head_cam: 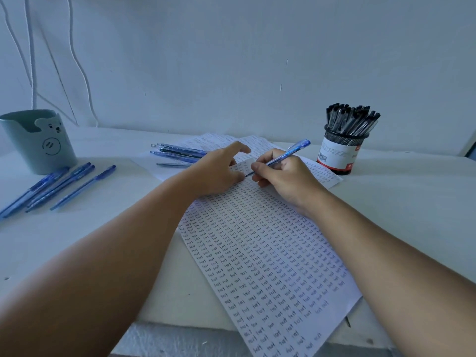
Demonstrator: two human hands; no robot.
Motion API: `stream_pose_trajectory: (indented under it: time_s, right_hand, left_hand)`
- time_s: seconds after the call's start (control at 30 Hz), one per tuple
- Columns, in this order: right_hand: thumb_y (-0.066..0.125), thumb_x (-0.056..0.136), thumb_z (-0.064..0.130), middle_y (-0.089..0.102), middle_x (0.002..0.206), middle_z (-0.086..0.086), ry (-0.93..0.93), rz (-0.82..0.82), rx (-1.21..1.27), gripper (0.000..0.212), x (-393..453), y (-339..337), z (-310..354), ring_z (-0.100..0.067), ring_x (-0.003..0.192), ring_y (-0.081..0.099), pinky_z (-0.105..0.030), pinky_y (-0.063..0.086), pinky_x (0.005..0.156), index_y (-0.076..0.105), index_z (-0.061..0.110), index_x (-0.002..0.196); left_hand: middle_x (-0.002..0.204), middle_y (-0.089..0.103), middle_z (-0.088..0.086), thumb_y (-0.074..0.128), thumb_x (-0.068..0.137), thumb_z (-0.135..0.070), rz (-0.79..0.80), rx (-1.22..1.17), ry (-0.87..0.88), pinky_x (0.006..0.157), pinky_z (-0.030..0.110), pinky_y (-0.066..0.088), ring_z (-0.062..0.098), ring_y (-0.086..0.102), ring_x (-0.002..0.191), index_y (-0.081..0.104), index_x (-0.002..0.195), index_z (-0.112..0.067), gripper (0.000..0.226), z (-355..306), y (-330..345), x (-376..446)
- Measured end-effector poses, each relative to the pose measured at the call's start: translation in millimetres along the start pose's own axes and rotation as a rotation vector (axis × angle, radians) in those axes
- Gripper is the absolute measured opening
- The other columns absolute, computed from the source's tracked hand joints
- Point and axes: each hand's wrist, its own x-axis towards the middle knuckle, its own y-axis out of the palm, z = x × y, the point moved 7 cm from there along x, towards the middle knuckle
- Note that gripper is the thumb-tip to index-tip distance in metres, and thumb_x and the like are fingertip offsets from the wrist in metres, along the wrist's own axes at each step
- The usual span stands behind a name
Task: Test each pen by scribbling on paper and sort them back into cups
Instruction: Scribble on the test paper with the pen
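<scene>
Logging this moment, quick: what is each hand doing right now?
Left hand: open, fingers resting on the paper, holding nothing.
Right hand: gripping a blue pen, tip at the paper.

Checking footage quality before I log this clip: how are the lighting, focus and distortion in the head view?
Head view: dim, with a blue cast and no glare; wide-angle stretch enlarges the forearms at the bottom edge; writing on the paper reads sharply, as do the hands, the right hand with its blue pen; the mesh cup is slightly soft.
</scene>
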Motion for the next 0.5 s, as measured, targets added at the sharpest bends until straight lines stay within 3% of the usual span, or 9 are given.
stream_pose_trajectory:
  time_s: [0.23,0.4,0.5]
  right_hand:
    - [0.070,0.098,0.015,0.076,0.083,-0.003,0.032,0.011,0.049,0.005,0,0,-3,-0.014,0.082,0.066,-0.041,0.057,0.095,0.068,0.011,0.101]
    - [0.072,0.095,0.021,0.077,0.098,-0.006,-0.023,-0.069,-0.125,0.009,1,-10,5,-0.020,0.088,0.070,-0.036,0.054,0.089,0.068,0.019,0.102]
    - [0.072,0.096,0.022,0.076,0.089,0.003,-0.044,-0.067,-0.159,0.006,6,-16,9,-0.010,0.080,0.068,-0.028,0.052,0.081,0.069,0.019,0.100]
  left_hand:
    - [0.118,0.057,0.001,0.069,0.095,-0.032,-0.002,-0.018,0.008,0.077,0.031,0.047,0.015,0.061,0.099,0.040,0.145,-0.043,0.059,3,0,2]
    - [0.116,0.059,-0.002,0.070,0.095,-0.032,0.008,-0.057,0.006,0.082,0.037,0.057,0.015,0.064,0.097,0.043,0.137,-0.049,0.053,2,-1,0]
    - [0.114,0.060,-0.002,0.069,0.095,-0.031,0.027,-0.066,0.008,0.083,0.043,0.060,0.019,0.066,0.096,0.044,0.131,-0.050,0.048,1,0,0]
